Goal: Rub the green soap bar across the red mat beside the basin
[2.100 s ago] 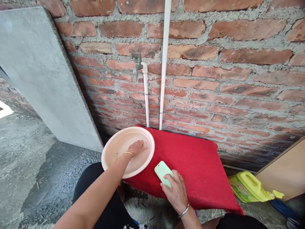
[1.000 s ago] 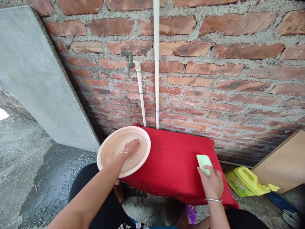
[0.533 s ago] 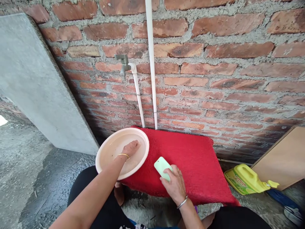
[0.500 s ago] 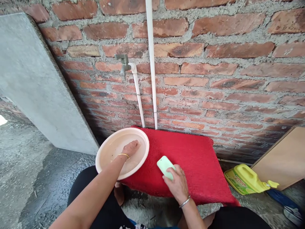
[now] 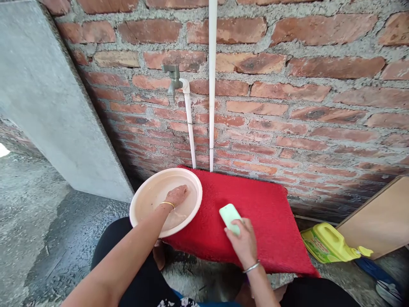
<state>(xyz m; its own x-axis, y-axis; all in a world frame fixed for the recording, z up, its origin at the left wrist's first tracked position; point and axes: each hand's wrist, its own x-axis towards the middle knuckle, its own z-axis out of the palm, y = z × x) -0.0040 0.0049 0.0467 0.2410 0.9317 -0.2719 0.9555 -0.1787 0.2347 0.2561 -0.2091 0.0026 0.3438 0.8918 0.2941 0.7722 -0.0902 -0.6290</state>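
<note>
A pale green scrubbing brush (image 5: pixel 228 214) with a small hole at its end lies flat against the red cloth (image 5: pixel 262 202). My right hand (image 5: pixel 244 241) is closed around its near end; its underside is hidden. On the left part of the cloth stands a cream plastic basin (image 5: pixel 140 194) holding some water. My left hand (image 5: pixel 177 197), with a gold bangle at the wrist, reaches into the basin with curled fingers. Whatever it may hold is hidden.
A tap (image 5: pixel 173 79) on a white pipe (image 5: pixel 189 123) rises behind the basin, against the brick wall (image 5: pixel 303 89). A grey slab (image 5: pixel 60 102) leans at the left. A yellow jug (image 5: pixel 330 243) and a tan board (image 5: pixel 380 217) are at the right.
My right hand and the brush have slid a little to the right and away over the cloth. My left hand stays in the basin. The view has shifted slightly.
</note>
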